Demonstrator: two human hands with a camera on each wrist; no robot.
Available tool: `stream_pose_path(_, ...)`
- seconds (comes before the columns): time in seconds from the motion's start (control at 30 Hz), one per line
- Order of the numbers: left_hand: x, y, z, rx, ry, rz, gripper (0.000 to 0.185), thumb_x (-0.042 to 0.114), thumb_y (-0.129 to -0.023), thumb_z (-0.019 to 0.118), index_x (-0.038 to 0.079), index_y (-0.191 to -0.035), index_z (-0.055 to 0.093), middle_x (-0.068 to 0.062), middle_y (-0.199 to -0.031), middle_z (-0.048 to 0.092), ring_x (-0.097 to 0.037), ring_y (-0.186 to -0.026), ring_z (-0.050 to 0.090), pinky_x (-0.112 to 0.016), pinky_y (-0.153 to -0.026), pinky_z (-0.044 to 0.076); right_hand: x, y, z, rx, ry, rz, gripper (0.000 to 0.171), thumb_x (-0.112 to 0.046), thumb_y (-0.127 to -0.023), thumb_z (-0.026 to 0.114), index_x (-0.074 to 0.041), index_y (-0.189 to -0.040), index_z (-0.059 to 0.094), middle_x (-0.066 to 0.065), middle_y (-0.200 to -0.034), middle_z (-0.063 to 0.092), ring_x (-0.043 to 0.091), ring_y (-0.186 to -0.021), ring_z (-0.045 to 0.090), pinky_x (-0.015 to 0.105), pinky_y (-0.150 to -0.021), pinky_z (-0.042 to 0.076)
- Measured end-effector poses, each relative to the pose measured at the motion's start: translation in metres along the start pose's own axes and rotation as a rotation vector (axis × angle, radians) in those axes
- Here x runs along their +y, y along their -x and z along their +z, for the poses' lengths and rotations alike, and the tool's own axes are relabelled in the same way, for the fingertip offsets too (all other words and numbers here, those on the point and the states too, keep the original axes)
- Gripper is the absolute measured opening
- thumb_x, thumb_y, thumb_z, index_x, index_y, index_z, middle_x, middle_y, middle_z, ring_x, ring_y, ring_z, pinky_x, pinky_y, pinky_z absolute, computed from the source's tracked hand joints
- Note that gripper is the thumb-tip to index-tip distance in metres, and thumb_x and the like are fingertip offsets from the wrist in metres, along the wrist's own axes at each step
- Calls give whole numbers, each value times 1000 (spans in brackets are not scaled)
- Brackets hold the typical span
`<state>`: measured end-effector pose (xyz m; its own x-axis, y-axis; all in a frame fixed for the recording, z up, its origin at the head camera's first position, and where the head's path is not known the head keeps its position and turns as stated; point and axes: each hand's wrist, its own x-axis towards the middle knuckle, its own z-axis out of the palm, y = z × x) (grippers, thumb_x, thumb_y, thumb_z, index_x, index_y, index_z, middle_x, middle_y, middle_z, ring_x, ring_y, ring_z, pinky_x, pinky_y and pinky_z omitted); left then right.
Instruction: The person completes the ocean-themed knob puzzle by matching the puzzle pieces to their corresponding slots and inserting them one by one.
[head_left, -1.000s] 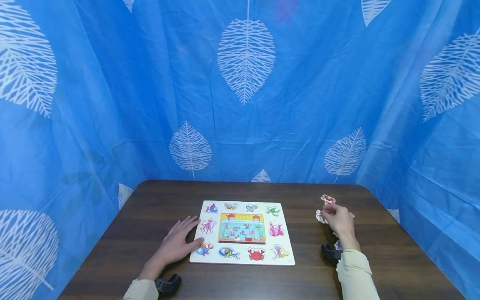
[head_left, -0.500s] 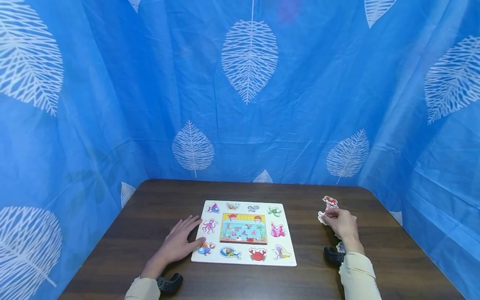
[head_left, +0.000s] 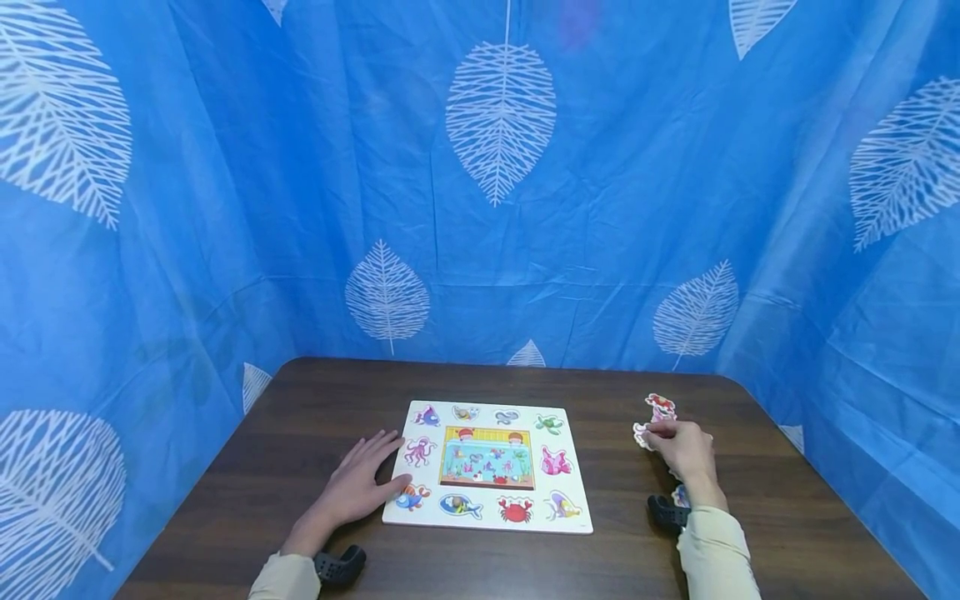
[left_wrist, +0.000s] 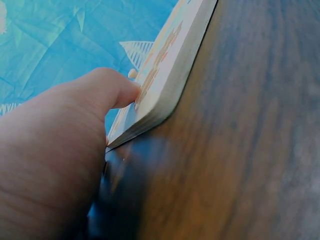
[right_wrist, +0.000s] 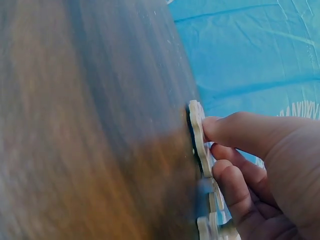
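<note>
A white puzzle board (head_left: 577,517) with sea animals round an aquarium picture lies flat on the table. My left hand (head_left: 363,483) rests at its left edge, fingers spread. In the left wrist view the thumb (left_wrist: 117,90) presses on the board's near corner. My right hand (head_left: 686,450) is over a group of loose puzzle pieces at the right. Its thumb and curled fingertips pinch a white-edged puzzle piece (right_wrist: 198,137), low at the table. The hand covers most of that piece's picture.
A red puzzle piece (head_left: 661,402) and a pink one (head_left: 663,414) lie beyond the right hand. A blue piece (head_left: 681,496) shows beside the right wrist. Blue leaf-print cloth (head_left: 465,317) hangs behind the dark wooden table (head_left: 330,400) and along both sides.
The head view has shifted slightly. The white-edged piece at the right fingertips has moved a little to the left in the last half second. My left hand stays on the board.
</note>
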<state>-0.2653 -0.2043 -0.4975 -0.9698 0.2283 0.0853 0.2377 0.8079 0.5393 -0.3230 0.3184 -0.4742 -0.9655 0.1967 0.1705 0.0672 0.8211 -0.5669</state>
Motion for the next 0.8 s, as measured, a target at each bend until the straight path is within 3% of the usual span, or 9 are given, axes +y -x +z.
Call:
stream_pose_path(0.17, 0, 1, 0, 1, 7, -5, 71, 48, -95, 70, 9, -151, 52, -18, -161, 43, -38, -154, 30, -62, -125, 20, -6, 0, 1, 52, -23, -88, 24, -20, -91, 77, 0, -104, 79, 26, -108, 75, 51, -107, 66, 64, -94, 35)
stream_pose_path(0.43, 1, 3, 1, -4, 11, -15, 70, 48, -95, 70, 9, -151, 52, -17, -161, 43, -38, -154, 30, -63, -125, 19, -15, 1, 1, 85, -39, -83, 27, -25, -91, 79, -3, -106, 81, 21, -103, 78, 45, -100, 70, 43, -74, 47)
stream_pose_path(0.57, 2, 4, 0, -4, 18, -17, 70, 48, -95, 70, 9, -150, 52, -17, -161, 43, -38, -154, 30, -63, -125, 19, -23, 0, -1, 66, -46, -91, 29, -27, -91, 80, -4, -107, 81, 18, -99, 79, 41, -95, 70, 36, -69, 46)
stream_pose_path(0.8, 0, 1, 0, -1, 8, -7, 71, 49, -95, 70, 9, -151, 52, -17, -161, 43, -38, -154, 30, -62, -126, 19, -44, 0, -5, 83, -69, -158, 26, -24, -90, 81, -3, -106, 80, 15, -96, 78, 33, -90, 72, 41, -74, 51)
